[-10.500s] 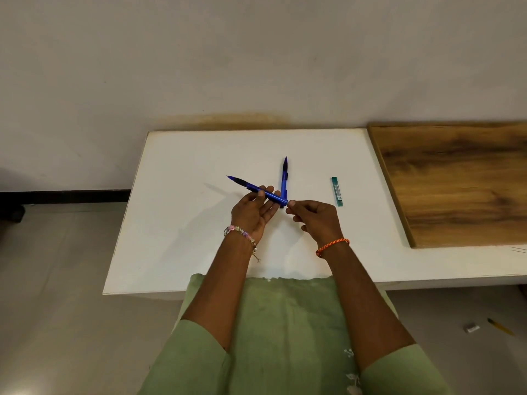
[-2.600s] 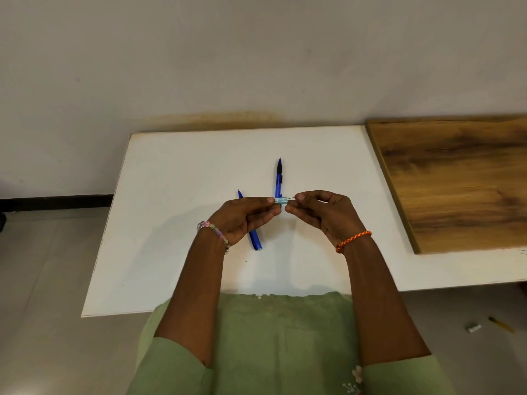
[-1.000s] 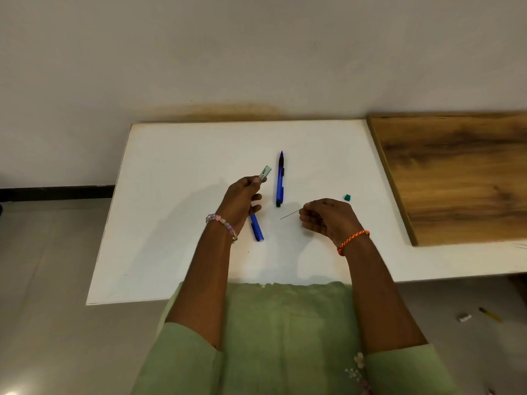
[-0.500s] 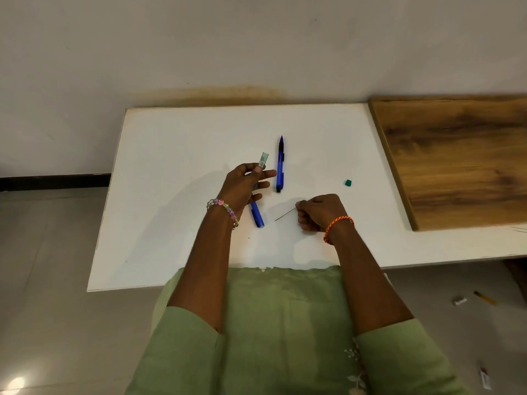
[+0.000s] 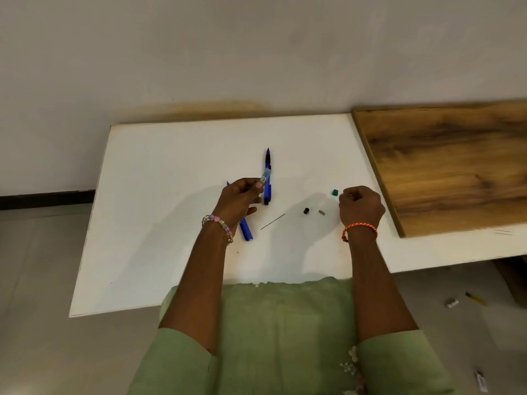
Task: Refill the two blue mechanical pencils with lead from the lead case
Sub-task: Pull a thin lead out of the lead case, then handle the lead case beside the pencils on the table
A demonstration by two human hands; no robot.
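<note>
My left hand [image 5: 238, 199] pinches a small clear lead case [image 5: 265, 179] and holds it tilted above the white table [image 5: 159, 212]. One blue mechanical pencil [image 5: 267, 192] lies pointing away from me, just behind the case. The second blue pencil [image 5: 246, 230] lies under my left hand, with only its ends showing. A thin lead [image 5: 273, 221] rests loose on the table between my hands. My right hand [image 5: 361, 206] is curled shut, fingertips right beside the case's green cap [image 5: 335, 192]. A small black cap [image 5: 306, 210] and a grey piece [image 5: 322, 212] lie near it.
A wooden board [image 5: 456, 166] covers the table's right part, close to my right hand. The wall runs along the table's far edge. On the floor at the right lie a small grey item [image 5: 452, 303] and a yellow pencil stub [image 5: 475, 299].
The lead that my right hand held now lies on the table. My right hand has moved right to the green cap, uncovering the black cap and grey piece. My left hand still holds the case.
</note>
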